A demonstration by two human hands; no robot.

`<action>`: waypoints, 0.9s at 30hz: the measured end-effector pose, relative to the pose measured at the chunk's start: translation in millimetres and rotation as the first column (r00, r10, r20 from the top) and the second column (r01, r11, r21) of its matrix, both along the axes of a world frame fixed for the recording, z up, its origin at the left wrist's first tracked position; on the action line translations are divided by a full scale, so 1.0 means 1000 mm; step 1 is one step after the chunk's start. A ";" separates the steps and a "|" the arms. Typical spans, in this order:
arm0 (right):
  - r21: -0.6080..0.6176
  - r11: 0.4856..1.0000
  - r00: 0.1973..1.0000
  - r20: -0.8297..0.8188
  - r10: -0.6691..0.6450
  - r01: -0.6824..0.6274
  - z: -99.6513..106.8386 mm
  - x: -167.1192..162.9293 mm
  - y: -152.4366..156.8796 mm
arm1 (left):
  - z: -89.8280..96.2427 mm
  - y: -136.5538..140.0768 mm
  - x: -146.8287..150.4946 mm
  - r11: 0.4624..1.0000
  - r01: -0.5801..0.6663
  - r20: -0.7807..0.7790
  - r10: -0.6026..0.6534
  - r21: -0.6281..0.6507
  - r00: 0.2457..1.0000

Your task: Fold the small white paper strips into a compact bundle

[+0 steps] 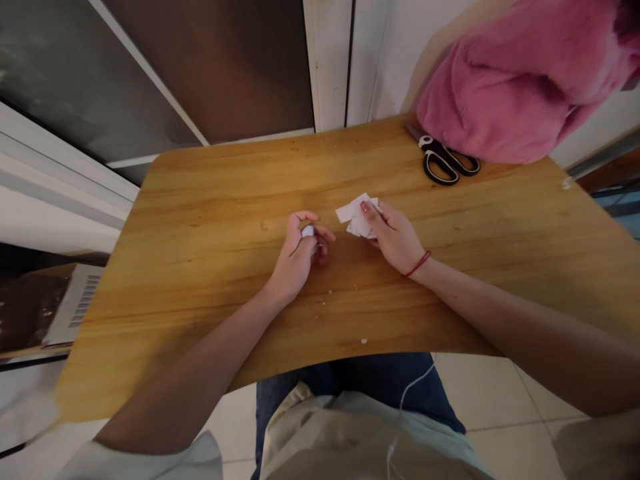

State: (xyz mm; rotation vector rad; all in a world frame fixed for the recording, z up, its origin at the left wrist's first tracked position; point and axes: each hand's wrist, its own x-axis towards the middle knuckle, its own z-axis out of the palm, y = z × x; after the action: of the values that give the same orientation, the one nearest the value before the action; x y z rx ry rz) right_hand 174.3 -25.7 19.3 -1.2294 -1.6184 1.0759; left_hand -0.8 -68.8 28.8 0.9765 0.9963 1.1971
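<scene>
Several small white paper slips (357, 217) are fanned out in my right hand (397, 237), pinched under the thumb. A red cord circles that wrist. To the left, my left hand (297, 257) has its fingers curled, with a small pale piece of paper (307, 231) between thumb and fingers. Most of that piece is hidden by the fingers. Both hands are just over the middle of the wooden table (225, 193), with a gap between them.
Black-handled scissors (443, 160) lie at the table's back right, beside a pink plush item (505, 93). Tiny white scraps (364, 341) dot the front of the table. A cardboard box (75, 303) stands lower at the left. Dark panels (215, 67) rise behind the table.
</scene>
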 end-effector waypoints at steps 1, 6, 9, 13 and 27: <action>0.031 0.999 0.999 0.034 -0.036 0.035 -0.001 0.002 0.002 | -0.001 0.000 -0.001 0.999 -0.030 -0.024 0.031 0.035 0.999; 0.100 0.988 0.982 0.137 -0.127 0.114 -0.001 0.007 0.009 | -0.003 0.000 -0.001 0.983 -0.033 -0.020 0.037 0.181 0.999; 0.131 0.985 0.973 0.182 -0.139 0.117 0.001 0.007 0.008 | -0.001 -0.001 0.000 0.978 -0.025 0.018 0.022 0.205 1.000; 0.187 0.980 0.953 0.280 -0.113 0.061 0.003 0.006 0.005 | 0.000 -0.001 0.000 0.983 -0.040 0.061 0.029 0.178 0.998; 0.104 0.979 0.810 0.580 0.084 -0.175 0.006 -0.002 -0.009 | 0.004 -0.002 0.002 0.991 -0.125 -0.003 0.126 0.054 0.992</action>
State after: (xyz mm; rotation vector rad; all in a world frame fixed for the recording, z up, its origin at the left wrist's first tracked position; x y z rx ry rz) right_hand 172.7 -34.8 25.7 -1.4396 -2.2268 0.6623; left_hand 1.6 -70.9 33.0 0.9719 1.0472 1.3319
